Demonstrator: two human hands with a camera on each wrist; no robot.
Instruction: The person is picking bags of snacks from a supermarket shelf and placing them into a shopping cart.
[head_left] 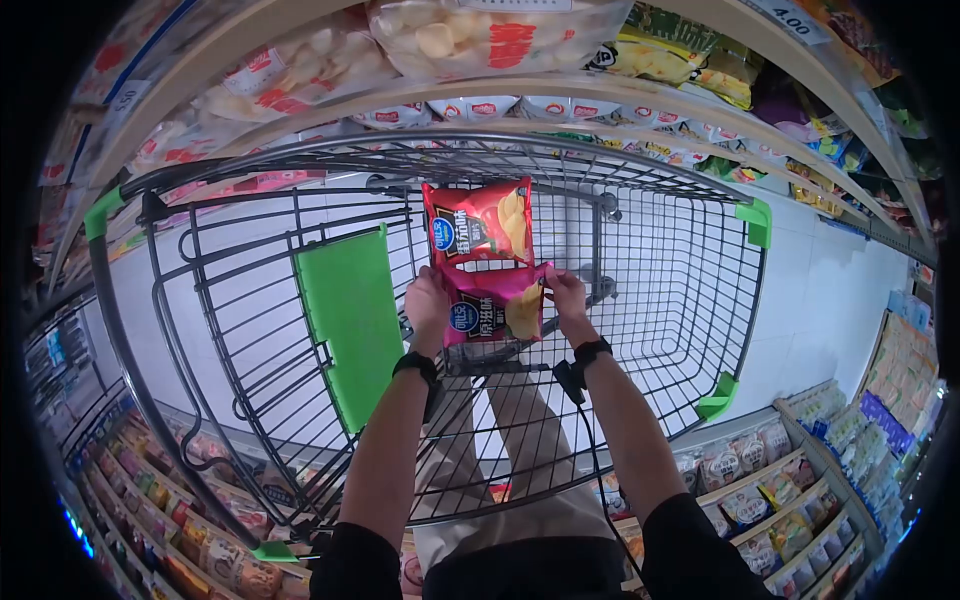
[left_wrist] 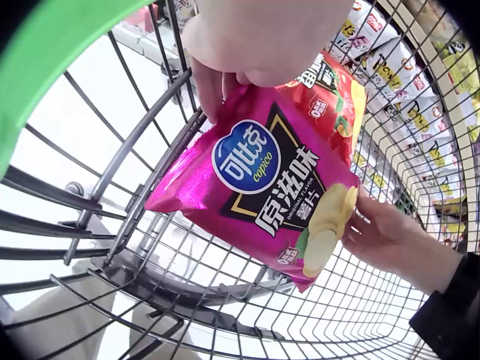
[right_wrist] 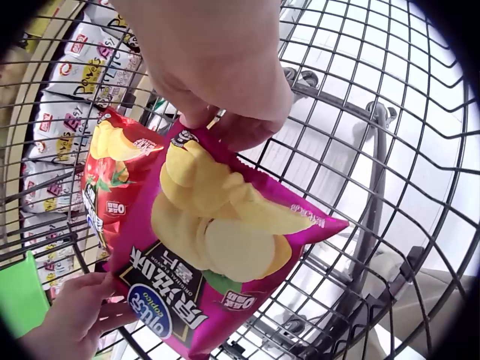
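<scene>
A magenta bag of potato chips (head_left: 492,308) hangs inside the wire shopping cart (head_left: 748,320), its printed front facing up toward the head camera. My left hand (head_left: 428,305) pinches its upper left corner, and my right hand (head_left: 571,302) grips the upper right one. In the left wrist view the bag (left_wrist: 255,180) shows a blue logo and chip slices at its lower right. Just beyond it is a red bag of chips (head_left: 482,222), partly overlapped by the magenta one. The fingertips of my right hand (right_wrist: 225,75) are at the bag's top edge in the right wrist view.
A green plastic panel (head_left: 350,325) stands at the cart's left end, near the handle (head_left: 115,350). Behind the cart are shelves with large snack bags (head_left: 470,40). More packaged goods (head_left: 745,455) fill racks on the near side.
</scene>
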